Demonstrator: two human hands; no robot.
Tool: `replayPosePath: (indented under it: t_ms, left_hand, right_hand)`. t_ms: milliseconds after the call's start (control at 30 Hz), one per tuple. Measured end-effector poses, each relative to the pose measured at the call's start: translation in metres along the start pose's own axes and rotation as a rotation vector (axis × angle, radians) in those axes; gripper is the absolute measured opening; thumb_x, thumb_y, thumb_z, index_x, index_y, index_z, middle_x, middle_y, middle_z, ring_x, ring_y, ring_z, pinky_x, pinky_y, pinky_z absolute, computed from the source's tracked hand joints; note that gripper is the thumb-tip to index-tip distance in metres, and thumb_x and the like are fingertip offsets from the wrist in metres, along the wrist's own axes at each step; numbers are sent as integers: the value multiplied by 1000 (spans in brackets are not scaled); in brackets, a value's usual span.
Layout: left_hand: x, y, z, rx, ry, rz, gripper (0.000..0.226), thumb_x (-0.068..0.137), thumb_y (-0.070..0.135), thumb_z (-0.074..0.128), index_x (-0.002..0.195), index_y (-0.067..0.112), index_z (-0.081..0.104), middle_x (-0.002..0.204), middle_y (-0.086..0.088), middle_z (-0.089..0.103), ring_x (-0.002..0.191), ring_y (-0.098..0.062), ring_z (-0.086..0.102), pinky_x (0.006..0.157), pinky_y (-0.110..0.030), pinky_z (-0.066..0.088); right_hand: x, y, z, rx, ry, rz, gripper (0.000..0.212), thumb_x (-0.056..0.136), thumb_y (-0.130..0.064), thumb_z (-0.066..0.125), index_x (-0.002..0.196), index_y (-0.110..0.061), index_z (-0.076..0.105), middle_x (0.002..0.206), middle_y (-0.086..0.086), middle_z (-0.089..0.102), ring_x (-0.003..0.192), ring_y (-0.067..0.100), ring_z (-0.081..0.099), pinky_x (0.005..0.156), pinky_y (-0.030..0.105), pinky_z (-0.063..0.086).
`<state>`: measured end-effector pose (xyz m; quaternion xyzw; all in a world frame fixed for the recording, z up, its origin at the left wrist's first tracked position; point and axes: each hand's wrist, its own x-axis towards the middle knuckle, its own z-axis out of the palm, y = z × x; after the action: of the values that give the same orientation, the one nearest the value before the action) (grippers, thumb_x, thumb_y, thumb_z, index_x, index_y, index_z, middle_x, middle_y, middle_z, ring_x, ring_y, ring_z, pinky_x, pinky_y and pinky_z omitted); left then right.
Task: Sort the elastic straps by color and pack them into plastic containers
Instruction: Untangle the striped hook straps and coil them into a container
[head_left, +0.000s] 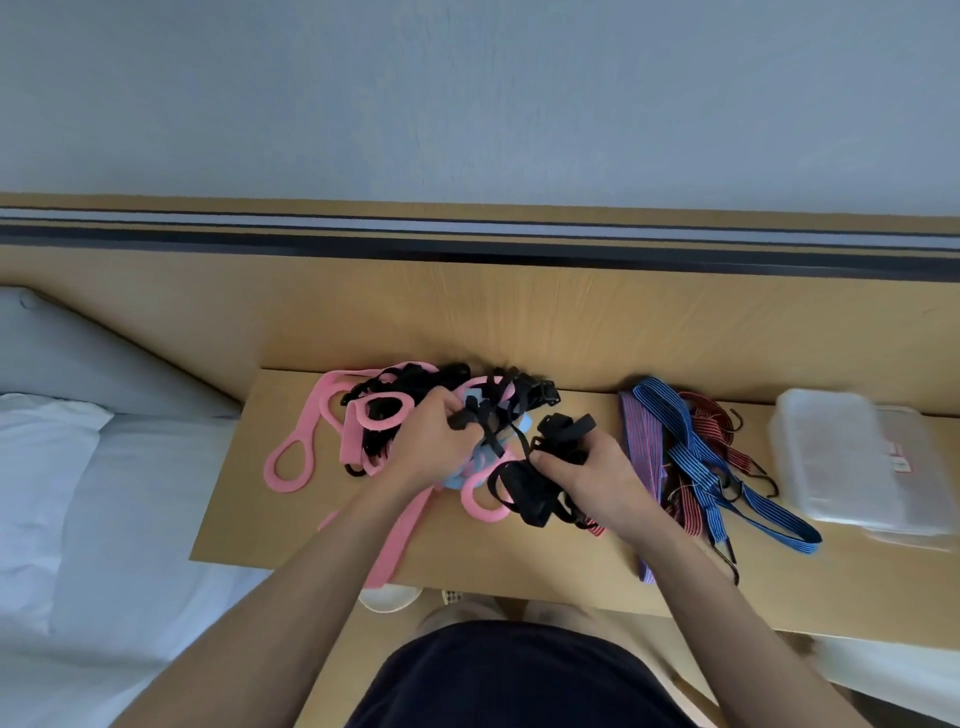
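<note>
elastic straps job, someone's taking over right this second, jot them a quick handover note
Left hand pinches a black strap over the tangled pile.
Right hand grips a bundle of black straps.
Pink straps and more black ones lie mixed at the table's left; striped hooked cords, blue, red and purple, lie right of the hands.
Plastic containers sit stacked at the far right, blurred; nothing seems packed.
Left to do: finish separating colors, then pack each.
</note>
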<state>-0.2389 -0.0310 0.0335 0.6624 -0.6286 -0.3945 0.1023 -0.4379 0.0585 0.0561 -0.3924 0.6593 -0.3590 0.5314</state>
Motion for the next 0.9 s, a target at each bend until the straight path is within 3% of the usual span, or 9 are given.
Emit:
replayPosePath:
  t_ms: [100, 167, 267, 433, 500, 633, 733, 833, 900]
  left_hand:
    - [-14, 8, -29, -110, 75, 32, 17, 84, 21, 67, 101, 24, 62, 93, 14, 68, 81, 3, 63, 69, -23, 48]
    - [-23, 16, -49, -188, 120, 51, 17, 85, 17, 70, 101, 22, 67, 98, 15, 71, 85, 9, 64, 74, -18, 48]
    - [-38, 33, -78, -247, 125, 89, 20, 84, 17, 75, 103, 22, 73, 103, 14, 73, 96, 2, 67, 86, -24, 54]
    - [-60, 61, -108, -252, 130, 167, 19, 85, 14, 75, 99, 27, 75, 92, 13, 75, 89, 1, 70, 80, -25, 57]
    - [-68, 70, -114, -248, 112, 208, 21, 85, 13, 75, 98, 29, 75, 90, 16, 75, 86, 2, 70, 77, -22, 57]
    - [-76, 86, -118, -152, 77, 287, 22, 84, 16, 75, 98, 33, 75, 92, 21, 73, 90, 3, 67, 81, -24, 57]
    - [-78, 96, -117, -62, 71, 339, 24, 83, 17, 74, 100, 33, 74, 93, 20, 72, 90, 1, 66, 81, -24, 57]
    - [-77, 100, -118, -40, 71, 352, 21, 84, 20, 74, 101, 32, 75, 90, 16, 72, 86, -2, 66, 77, -24, 56]
    - [-76, 100, -120, -133, 32, 343, 18, 88, 20, 74, 101, 31, 76, 89, 10, 73, 83, -9, 68, 75, -27, 58]
  right_hand:
    - [2, 2, 1, -66, -10, 5, 16, 87, -27, 77, 91, -29, 62, 74, -12, 68, 56, -6, 60, 49, 10, 41]
    - [5, 1, 1, -118, -4, 4, 19, 84, -36, 79, 93, -32, 62, 77, -17, 70, 64, -6, 63, 51, 10, 43]
    - [11, -8, 1, -178, 9, -37, 21, 82, -38, 79, 94, -37, 62, 83, -27, 70, 72, -5, 66, 53, 9, 44]
    - [16, -28, 2, -250, 34, -146, 37, 75, -47, 78, 104, -46, 55, 94, -33, 65, 88, -10, 61, 67, 16, 44]
    - [17, -37, 4, -249, 8, -216, 46, 73, -47, 79, 111, -49, 53, 98, -34, 65, 91, -10, 62, 71, 12, 46]
    - [17, -62, 16, -279, -79, -339, 70, 66, -56, 82, 127, -58, 47, 104, -29, 68, 97, -5, 66, 78, 13, 51]
    - [19, -82, 30, -337, -87, -465, 45, 72, -58, 75, 110, -60, 52, 97, -32, 66, 90, -9, 63, 67, 6, 46]
    - [25, -91, 37, -381, -70, -495, 8, 82, -51, 64, 86, -51, 57, 85, -27, 66, 77, -1, 62, 56, 13, 42]
    - [28, -91, 39, -423, -76, -484, 7, 85, -47, 62, 80, -47, 57, 80, -28, 65, 72, 0, 61, 52, 14, 40]
